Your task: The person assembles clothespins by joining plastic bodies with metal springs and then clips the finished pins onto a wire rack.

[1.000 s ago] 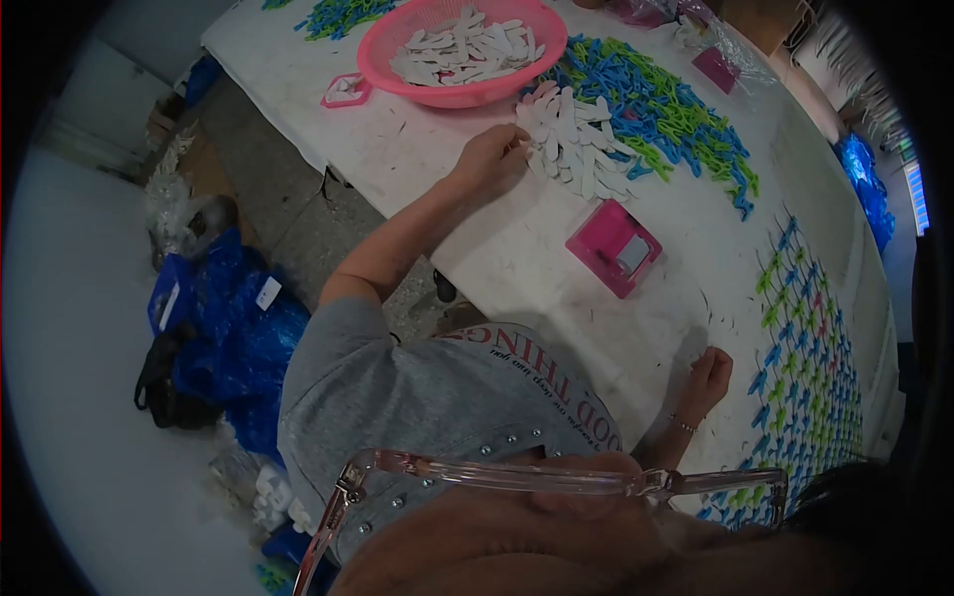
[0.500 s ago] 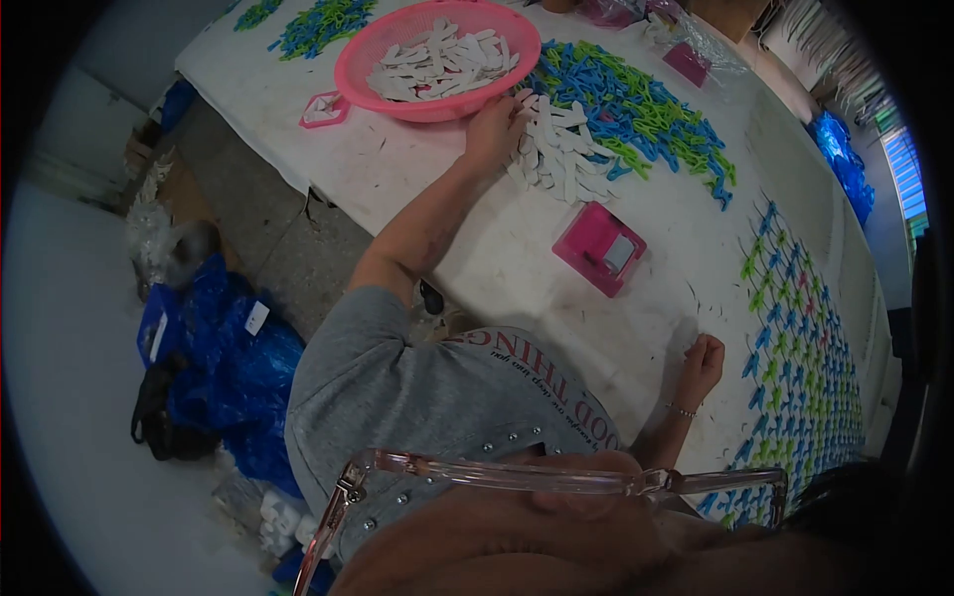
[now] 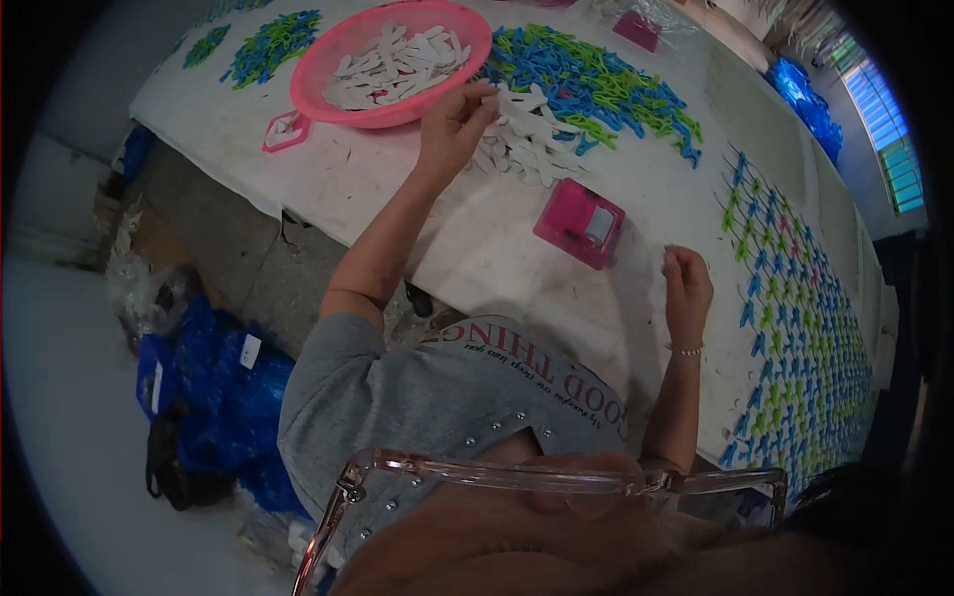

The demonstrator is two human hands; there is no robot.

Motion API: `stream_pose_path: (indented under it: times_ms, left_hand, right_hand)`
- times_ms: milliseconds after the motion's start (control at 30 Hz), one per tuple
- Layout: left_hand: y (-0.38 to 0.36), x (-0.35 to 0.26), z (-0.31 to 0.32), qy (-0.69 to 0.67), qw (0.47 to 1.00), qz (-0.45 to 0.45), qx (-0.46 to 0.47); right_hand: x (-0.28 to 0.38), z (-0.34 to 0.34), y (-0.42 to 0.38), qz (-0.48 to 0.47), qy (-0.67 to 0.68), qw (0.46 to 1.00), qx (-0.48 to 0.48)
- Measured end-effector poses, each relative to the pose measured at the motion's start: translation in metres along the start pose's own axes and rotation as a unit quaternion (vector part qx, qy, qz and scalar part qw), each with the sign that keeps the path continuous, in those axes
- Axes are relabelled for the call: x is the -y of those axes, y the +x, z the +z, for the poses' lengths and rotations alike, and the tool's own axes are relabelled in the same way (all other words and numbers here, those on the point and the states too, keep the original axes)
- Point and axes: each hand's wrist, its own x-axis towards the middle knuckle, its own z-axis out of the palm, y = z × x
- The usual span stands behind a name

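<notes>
My left hand [image 3: 457, 124] is at the near side of the pink basket [image 3: 308, 91], beside a pile of white strips [image 3: 532, 149]. Its thumb and fingers are pinched together; what they hold, if anything, is too small to tell. My right hand [image 3: 688, 283] is raised over the white table, right of a pink box [image 3: 581, 224] with a pale piece in it. The fingers of this hand are curled towards the thumb, with their contents unclear. More white strips [image 3: 397, 70] lie inside the basket.
Blue and green clips [image 3: 596, 84] are heaped behind the strips, with smaller heaps [image 3: 273, 48] at far left. Rows of clips [image 3: 795, 328] cover the right side. A small pink tray [image 3: 286, 131] sits by the basket. Blue bags [image 3: 234, 397] lie below the table's left edge.
The whole view has shifted. My left hand has drawn back a little from the white strips, and my right hand has moved forward, nearer the level of the pink box.
</notes>
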Motion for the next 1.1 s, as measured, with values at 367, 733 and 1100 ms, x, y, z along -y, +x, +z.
stream_pose_path:
  times_ms: [367,733,1100]
  left_hand:
    - [-0.045,-0.037,0.072,0.074,0.970,0.098,0.212]
    - [-0.048,-0.016,0.076,0.210,0.920,0.216,0.253]
    - [-0.055,0.000,0.072,0.209,0.933,0.095,0.278]
  right_hand:
    - [0.055,0.059,0.026,-0.035,0.081,0.991,0.099]
    - [0.005,0.076,0.030,-0.191,-0.019,0.980,0.043]
    - [0.001,0.070,0.025,-0.216,-0.068,0.973,0.049]
